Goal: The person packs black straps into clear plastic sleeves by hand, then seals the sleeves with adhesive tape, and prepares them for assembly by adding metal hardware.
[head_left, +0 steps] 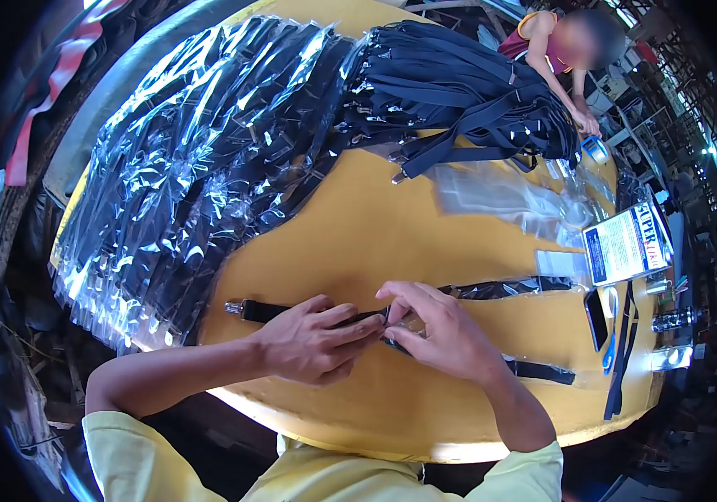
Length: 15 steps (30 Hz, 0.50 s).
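A black suspender strap (265, 312) with a metal clip (234, 307) at its left end lies across the yellow table before me. My left hand (312, 341) is over the strap, its fingers bent and pressed on it near the middle. Close against those fingertips, my right hand (446, 335) pinches the strap between thumb and forefinger. Exactly what lies between the fingertips is partly hidden. To the right, under my right wrist, a black strap end in clear plastic (540, 371) shows. Another plastic-covered black strap (500, 289) lies just beyond my right hand.
Plastic-wrapped black straps (183, 176) cover the table's left. Loose suspenders (459, 92) are heaped at the back. Clear plastic sleeves (500, 201), a printed box (626, 245), a phone (596, 320) and blue-handled scissors (609, 353) lie right. Another person (555, 50) works at the far edge.
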{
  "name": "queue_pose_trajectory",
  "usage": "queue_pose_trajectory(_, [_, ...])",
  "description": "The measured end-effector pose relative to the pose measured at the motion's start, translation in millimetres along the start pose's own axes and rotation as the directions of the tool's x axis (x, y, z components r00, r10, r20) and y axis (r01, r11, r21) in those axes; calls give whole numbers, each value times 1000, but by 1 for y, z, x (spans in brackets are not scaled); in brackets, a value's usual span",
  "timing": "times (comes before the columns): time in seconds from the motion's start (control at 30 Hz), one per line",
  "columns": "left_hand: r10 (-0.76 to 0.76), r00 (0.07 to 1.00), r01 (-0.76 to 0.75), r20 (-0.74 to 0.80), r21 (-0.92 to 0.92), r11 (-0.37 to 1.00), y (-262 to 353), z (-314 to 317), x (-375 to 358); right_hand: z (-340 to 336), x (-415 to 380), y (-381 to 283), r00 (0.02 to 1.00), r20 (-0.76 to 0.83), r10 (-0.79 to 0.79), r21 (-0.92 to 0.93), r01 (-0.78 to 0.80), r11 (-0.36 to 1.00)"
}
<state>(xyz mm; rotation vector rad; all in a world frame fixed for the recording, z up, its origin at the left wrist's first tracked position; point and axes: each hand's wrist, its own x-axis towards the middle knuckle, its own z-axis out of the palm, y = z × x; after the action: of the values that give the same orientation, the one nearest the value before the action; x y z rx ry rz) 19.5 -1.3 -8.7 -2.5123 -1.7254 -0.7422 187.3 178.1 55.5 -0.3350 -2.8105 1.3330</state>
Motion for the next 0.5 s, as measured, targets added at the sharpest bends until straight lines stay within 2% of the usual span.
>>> queue_pose_trajectory(0.2, [10,1000,-10,-2,15,1000,-1,1,-1,1,2,1,1000,20,6,-62,-4,998])
queue_pose_trajectory(0.5, [7,1000,-6,-8,15,1000,-1,1,-1,2,2,8,999,8,-32,-51,32,998])
